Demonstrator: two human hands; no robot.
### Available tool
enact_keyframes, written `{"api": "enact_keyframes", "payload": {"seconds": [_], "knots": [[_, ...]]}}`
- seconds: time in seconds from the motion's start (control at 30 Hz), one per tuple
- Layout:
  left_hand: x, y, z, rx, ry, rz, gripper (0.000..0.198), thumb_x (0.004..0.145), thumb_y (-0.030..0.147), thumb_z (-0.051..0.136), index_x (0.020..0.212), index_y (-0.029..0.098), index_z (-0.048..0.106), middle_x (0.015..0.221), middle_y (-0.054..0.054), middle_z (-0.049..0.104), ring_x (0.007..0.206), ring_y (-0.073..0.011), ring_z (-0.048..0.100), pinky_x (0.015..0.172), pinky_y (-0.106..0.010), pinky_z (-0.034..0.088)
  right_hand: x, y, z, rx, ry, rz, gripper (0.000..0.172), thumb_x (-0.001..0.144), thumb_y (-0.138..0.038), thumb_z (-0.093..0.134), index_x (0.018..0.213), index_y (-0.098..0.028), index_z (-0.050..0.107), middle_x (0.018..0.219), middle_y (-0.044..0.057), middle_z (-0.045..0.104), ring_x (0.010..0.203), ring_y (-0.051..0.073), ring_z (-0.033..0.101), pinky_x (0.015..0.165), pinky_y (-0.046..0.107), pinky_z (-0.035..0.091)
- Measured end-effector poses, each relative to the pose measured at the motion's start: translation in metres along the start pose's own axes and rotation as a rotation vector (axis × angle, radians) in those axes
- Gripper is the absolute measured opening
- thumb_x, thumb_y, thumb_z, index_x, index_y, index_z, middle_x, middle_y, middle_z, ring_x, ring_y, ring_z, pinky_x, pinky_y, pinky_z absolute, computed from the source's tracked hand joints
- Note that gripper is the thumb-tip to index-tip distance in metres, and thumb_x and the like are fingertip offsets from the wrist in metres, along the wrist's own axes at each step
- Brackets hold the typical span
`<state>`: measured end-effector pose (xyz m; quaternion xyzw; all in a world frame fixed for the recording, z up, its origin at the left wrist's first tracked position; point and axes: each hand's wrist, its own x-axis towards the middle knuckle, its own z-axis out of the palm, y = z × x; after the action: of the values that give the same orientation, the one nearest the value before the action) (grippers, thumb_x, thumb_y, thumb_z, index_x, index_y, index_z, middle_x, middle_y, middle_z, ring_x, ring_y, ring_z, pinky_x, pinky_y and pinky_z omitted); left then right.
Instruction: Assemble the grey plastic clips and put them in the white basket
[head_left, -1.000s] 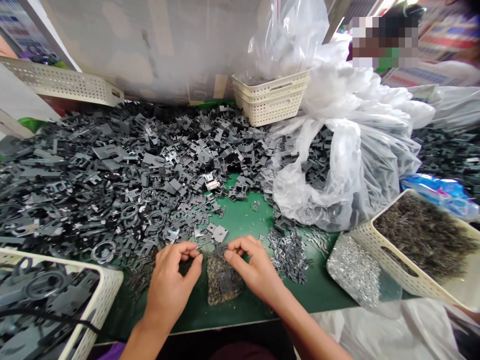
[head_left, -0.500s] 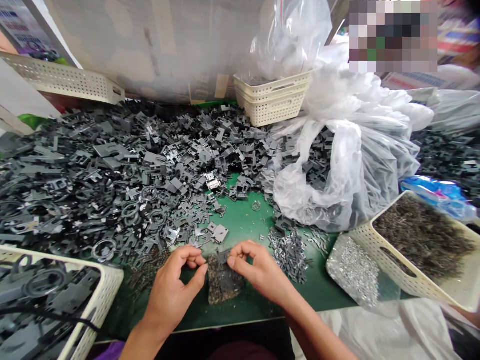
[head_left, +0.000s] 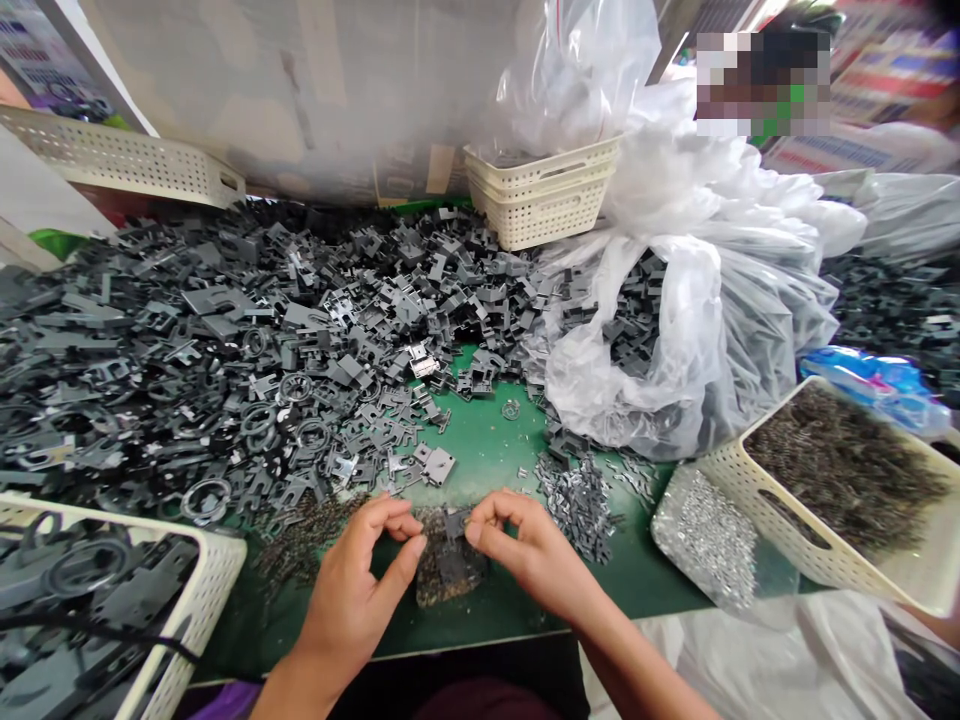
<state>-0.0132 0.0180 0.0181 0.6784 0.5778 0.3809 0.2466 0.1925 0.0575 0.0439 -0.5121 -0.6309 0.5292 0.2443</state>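
Note:
My left hand (head_left: pixel 360 590) and my right hand (head_left: pixel 525 545) meet near the table's front edge, over a small dark pile of tiny springs (head_left: pixel 442 580). The right hand's fingers pinch a small grey plastic part (head_left: pixel 455 523). The left thumb and forefinger are pinched together just left of that part; what they hold is too small to make out. A heap of grey plastic parts (head_left: pixel 247 340) fills the green table (head_left: pixel 487 440) beyond the hands.
A cream basket (head_left: pixel 202 600) of black parts stands front left. At the right a cream basket (head_left: pixel 795 545) holds dark springs, beside a bag of silver bits (head_left: pixel 709 540). A clear bag of grey parts (head_left: pixel 675 340) and stacked cream baskets (head_left: pixel 540 195) lie behind. Small metal clips (head_left: pixel 577 500) lie by my right hand.
Both hands have drifted slightly right and toward me, staying pinched over the spring pile. The grey part stays in my right fingers.

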Motion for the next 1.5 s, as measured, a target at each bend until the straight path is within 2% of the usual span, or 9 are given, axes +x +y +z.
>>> {"api": "enact_keyframes", "payload": {"seconds": [0.1,0.2,0.5,0.73,0.87,1.03,1.17,1.37,1.5], "knots": [[-0.01,0.001,0.005,0.09,-0.063,0.043,0.041,0.085,0.031,0.057,0.122,0.025,0.044,0.108,-0.006,0.065,0.098,-0.0199,0.064,0.083,-0.036,0.055,-0.01,0.008,-0.006,0.032,0.008,0.057,0.031,0.085,-0.045,0.055,0.07,-0.019,0.058,0.07,0.0,0.057,0.072,0.017,0.05,0.072,0.031,0.033],[-0.021,-0.001,0.015,0.22,-0.101,0.149,0.051,0.083,0.028,0.059,0.13,0.022,0.041,0.119,-0.01,0.061,0.112,-0.0245,0.057,0.096,-0.044,0.048,-0.021,0.015,-0.006,-0.07,0.026,0.071,0.032,0.087,-0.045,0.053,0.07,-0.019,0.058,0.07,0.0,0.057,0.074,0.018,0.049,0.075,0.032,0.032],[-0.031,-0.005,0.032,0.335,0.004,0.25,0.043,0.088,0.027,0.055,0.128,0.014,0.043,0.103,-0.008,0.065,0.1,-0.0227,0.057,0.099,-0.047,0.039,-0.024,0.011,0.01,-0.495,0.038,-0.058,0.015,0.084,-0.017,0.055,0.069,-0.019,0.056,0.064,-0.003,0.057,0.069,0.015,0.05,0.074,0.032,0.027],[-0.026,0.002,0.026,0.431,-0.1,0.346,0.03,0.087,0.019,0.052,0.113,0.031,0.06,0.105,-0.004,0.062,0.099,-0.0216,0.056,0.099,-0.047,0.037,-0.018,0.006,0.009,-0.643,-0.015,-0.056,0.014,0.084,-0.017,0.054,0.071,-0.019,0.055,0.063,-0.001,0.057,0.071,0.018,0.05,0.072,0.033,0.028],[-0.023,0.008,0.024,0.443,-0.125,0.334,0.031,0.085,0.016,0.052,0.11,0.031,0.062,0.105,-0.004,0.061,0.098,-0.0225,0.055,0.099,-0.051,0.037,-0.018,0.011,0.004,-0.54,0.029,-0.038,0.008,0.081,-0.017,0.057,0.084,-0.02,0.05,0.081,0.002,0.059,0.078,0.019,0.052,0.074,0.032,0.033],[-0.017,0.019,0.021,0.384,-0.172,0.235,0.028,0.085,0.017,0.051,0.106,0.031,0.062,0.104,-0.002,0.06,0.097,-0.0214,0.055,0.101,-0.052,0.037,-0.008,0.025,-0.003,-0.195,-0.171,0.054,0.004,0.089,-0.024,0.049,0.092,-0.022,0.048,0.073,-0.003,0.055,0.072,0.016,0.052,0.07,0.028,0.038],[-0.015,0.025,0.018,0.366,-0.225,0.179,0.025,0.084,0.017,0.051,0.102,0.031,0.063,0.104,-0.002,0.06,0.097,-0.0213,0.055,0.101,-0.054,0.036,0.0,0.027,-0.009,-0.243,-0.242,0.059,0.004,0.088,-0.02,0.049,0.091,-0.022,0.05,0.073,-0.004,0.055,0.071,0.015,0.051,0.069,0.027,0.037],[-0.02,0.021,0.022,0.29,-0.158,0.16,0.028,0.082,0.015,0.053,0.102,0.031,0.064,0.102,-0.003,0.058,0.098,-0.0217,0.054,0.103,-0.054,0.036,0.021,-0.017,-0.015,-0.567,-0.239,-0.13,0.005,0.083,-0.016,0.056,0.083,-0.021,0.056,0.072,-0.003,0.06,0.074,0.016,0.053,0.074,0.03,0.032],[-0.023,0.018,0.026,0.269,-0.094,0.151,0.033,0.08,0.016,0.054,0.108,0.031,0.064,0.103,-0.005,0.057,0.099,-0.0243,0.054,0.097,-0.052,0.042,0.061,-0.065,0.031,-0.689,-0.14,-0.493,0.008,0.088,-0.02,0.055,0.084,-0.022,0.061,0.077,-0.001,0.065,0.076,0.016,0.052,0.075,0.033,0.028]]}}
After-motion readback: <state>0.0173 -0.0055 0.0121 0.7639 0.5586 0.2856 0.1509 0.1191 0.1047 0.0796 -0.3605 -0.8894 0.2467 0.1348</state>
